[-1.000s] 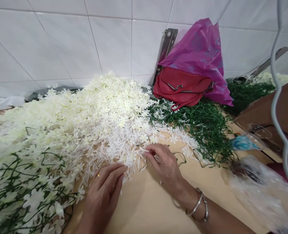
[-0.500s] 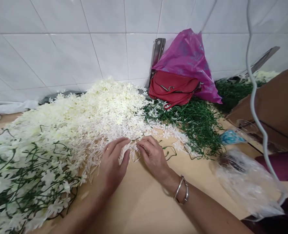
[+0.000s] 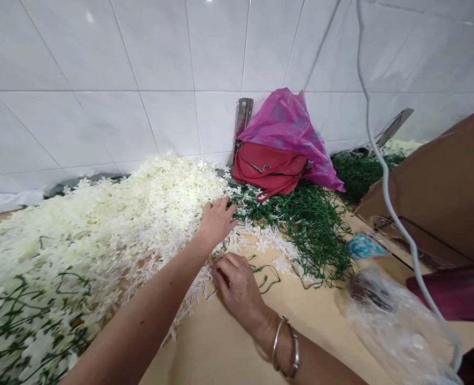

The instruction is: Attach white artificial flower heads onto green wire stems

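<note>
A large heap of white artificial flowers [image 3: 140, 198] spreads over the left and middle of the table. My left hand [image 3: 217, 220] reaches onto the heap's right edge, fingers apart, beside the green stems [image 3: 312, 230]. Nearer to me, my right hand [image 3: 239, 283], with two silver bangles at the wrist, is closed with fingertips together at the white pieces; what they pinch is too small to make out. A few loose green stems [image 3: 269, 275] lie just right of it.
A red handbag [image 3: 269, 168] and a magenta plastic bag [image 3: 287, 120] rest against the tiled wall. To the right are a clear plastic bag [image 3: 397, 321], a blue patterned packet [image 3: 365, 246], a cardboard box [image 3: 433, 187] and a hanging grey cable [image 3: 385, 187].
My left hand has left the white piece beside my right hand and reached forward to the heap, its fingers opening. The view has shifted, so the background sits lower and further left.
</note>
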Motion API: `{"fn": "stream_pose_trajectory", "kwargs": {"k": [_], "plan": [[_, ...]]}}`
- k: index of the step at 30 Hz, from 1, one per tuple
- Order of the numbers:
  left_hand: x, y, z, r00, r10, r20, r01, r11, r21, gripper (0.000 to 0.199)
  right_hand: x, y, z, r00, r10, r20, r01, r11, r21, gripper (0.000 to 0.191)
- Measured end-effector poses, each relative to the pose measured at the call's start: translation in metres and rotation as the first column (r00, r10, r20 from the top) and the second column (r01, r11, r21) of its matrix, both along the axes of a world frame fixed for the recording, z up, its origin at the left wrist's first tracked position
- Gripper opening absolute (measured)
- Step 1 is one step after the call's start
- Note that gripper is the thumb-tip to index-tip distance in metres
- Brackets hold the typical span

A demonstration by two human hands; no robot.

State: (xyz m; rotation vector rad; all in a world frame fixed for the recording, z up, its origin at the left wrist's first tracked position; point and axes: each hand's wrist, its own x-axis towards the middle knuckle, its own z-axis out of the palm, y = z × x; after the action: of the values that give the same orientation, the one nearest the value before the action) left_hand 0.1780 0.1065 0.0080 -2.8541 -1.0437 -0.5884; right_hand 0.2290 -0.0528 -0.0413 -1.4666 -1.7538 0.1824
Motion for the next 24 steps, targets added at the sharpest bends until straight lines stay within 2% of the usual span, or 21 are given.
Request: {"fn": "stream_pose_trajectory", "kwargs": {"k": [2, 5, 9, 12, 15, 19, 22, 24], "plan": [[-0.004, 0.007, 0.0, 0.999, 0.042, -0.017, -0.042, 0.999, -0.006, 0.026, 0.0, 0.001, -0.003, 1.0, 0.0, 0.001, 0.0, 1.0, 0.001, 0.016], [-0.017, 0.017, 0.007, 0.995, 0.094, -0.013, -0.095, 0.995, -0.024, 0.025, 0.0, 0.002, -0.006, 1.0, 0.002, -0.006, -0.002, 1.0, 0.011, 0.016], [-0.045, 0.025, 0.03, 0.974, 0.213, 0.082, -0.211, 0.977, -0.03, 0.019, 0.001, 0.004, -0.008, 0.999, 0.01, -0.045, -0.01, 1.0, 0.012, 0.016], [-0.076, 0.022, 0.046, 0.922, 0.344, 0.18, -0.348, 0.937, -0.008, 0.016, 0.0, 0.005, -0.008, 0.998, 0.007, -0.058, -0.007, 1.0, 0.003, 0.017], [-0.109, 0.006, 0.047, 0.841, 0.502, 0.2, -0.511, 0.86, -0.01, 0.016, 0.0, 0.006, -0.008, 0.999, 0.0, -0.054, 0.0, 1.0, 0.001, 0.015], [-0.145, -0.033, 0.03, 0.77, 0.636, 0.054, -0.634, 0.772, -0.047, 0.02, 0.0, 0.006, -0.008, 0.998, 0.007, -0.065, -0.007, 1.0, 0.003, 0.013], [-0.161, -0.065, 0.022, 0.775, 0.631, -0.02, -0.63, 0.77, -0.098, 0.023, 0.001, 0.004, -0.005, 0.994, -0.005, -0.11, 0.003, 1.0, -0.01, 0.012], [-0.17, -0.084, 0.021, 0.805, 0.594, -0.003, -0.59, 0.799, -0.119, 0.024, 0.001, 0.004, -0.003, 0.988, -0.011, -0.151, 0.006, 0.999, -0.035, 0.011]]}}
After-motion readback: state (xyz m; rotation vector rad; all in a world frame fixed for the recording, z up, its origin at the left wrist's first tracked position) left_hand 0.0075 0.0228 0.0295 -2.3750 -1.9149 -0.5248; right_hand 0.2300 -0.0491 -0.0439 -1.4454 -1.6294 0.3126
